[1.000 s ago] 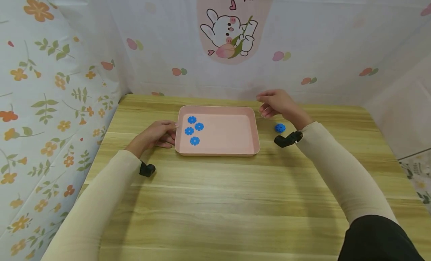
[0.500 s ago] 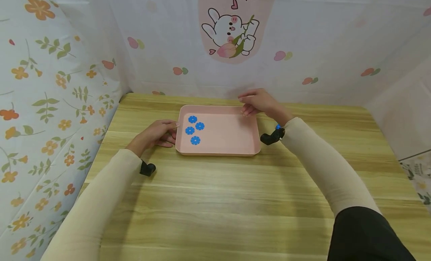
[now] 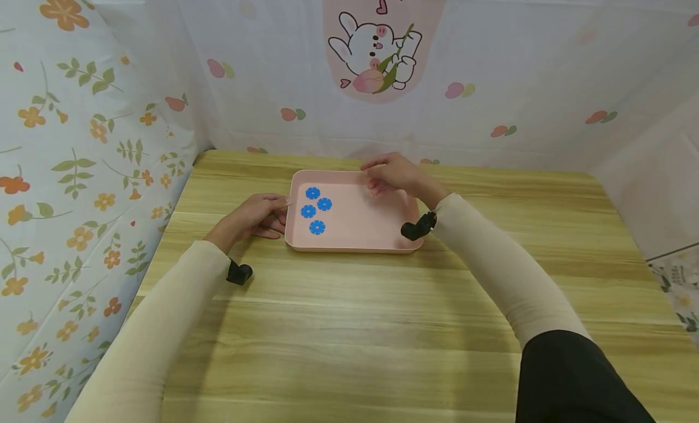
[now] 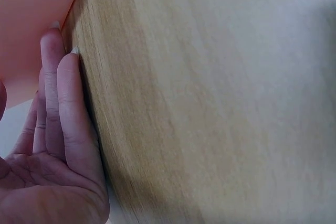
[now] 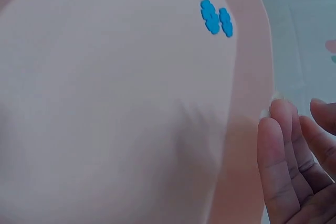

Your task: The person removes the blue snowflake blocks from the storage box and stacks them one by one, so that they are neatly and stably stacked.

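A shallow pink tray (image 3: 360, 223) lies on the table. Inside, near its left end, are several blue notched discs (image 3: 317, 227), some also visible in the right wrist view as blue discs (image 5: 209, 17). My left hand (image 3: 256, 216) holds the tray's left side, thumb over the rim and fingers along the outer wall; in the left wrist view the fingers (image 4: 72, 98) lie nearly straight against it. Above the tray's far right part hovers my right hand (image 3: 397, 174), fingers loosely bent, with nothing visible between them. The rounded blue piece seen earlier is hidden, apparently behind my right sleeve.
The wooden table (image 3: 349, 326) extends in front and to both sides of the tray. A patterned cloth (image 3: 262, 59) hangs along the back edge and another floral cloth (image 3: 82, 168) on the left. Black wrist mounts (image 3: 419, 226) stick out below the sleeves.
My right hand has moved left from beside the tray to over its far right part, its sleeve covering the rounded blue piece. The left hand, tray and discs stay put.
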The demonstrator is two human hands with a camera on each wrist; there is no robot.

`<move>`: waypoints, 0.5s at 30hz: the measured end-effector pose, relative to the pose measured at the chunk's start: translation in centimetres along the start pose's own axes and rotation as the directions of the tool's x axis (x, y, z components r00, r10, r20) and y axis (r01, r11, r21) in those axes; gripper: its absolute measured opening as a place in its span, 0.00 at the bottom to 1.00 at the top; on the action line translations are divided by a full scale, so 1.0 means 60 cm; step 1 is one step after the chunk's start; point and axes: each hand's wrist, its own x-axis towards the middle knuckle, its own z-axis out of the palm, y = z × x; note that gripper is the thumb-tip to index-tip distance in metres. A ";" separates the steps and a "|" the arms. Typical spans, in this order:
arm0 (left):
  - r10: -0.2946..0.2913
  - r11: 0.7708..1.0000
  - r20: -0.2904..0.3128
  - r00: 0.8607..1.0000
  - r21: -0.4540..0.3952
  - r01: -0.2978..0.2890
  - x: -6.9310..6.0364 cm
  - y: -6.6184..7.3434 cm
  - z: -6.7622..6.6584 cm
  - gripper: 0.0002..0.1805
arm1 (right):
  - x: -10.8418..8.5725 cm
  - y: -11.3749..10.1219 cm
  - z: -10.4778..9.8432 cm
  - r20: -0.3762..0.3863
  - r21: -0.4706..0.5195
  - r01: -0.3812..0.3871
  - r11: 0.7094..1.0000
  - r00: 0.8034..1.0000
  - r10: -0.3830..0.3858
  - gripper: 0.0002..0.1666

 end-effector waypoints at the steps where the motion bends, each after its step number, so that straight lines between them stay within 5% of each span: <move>1: 0.000 1.000 0.003 1.000 0.003 0.000 -0.001 0.001 0.000 0.28 | 0.001 0.000 0.004 0.004 -0.005 -0.001 1.000 1.000 0.001 0.20; 15: -0.002 1.000 -0.001 1.000 -0.020 0.002 0.001 0.001 0.002 0.28 | 0.008 -0.002 0.055 0.111 -0.052 -0.017 0.999 0.994 0.023 0.20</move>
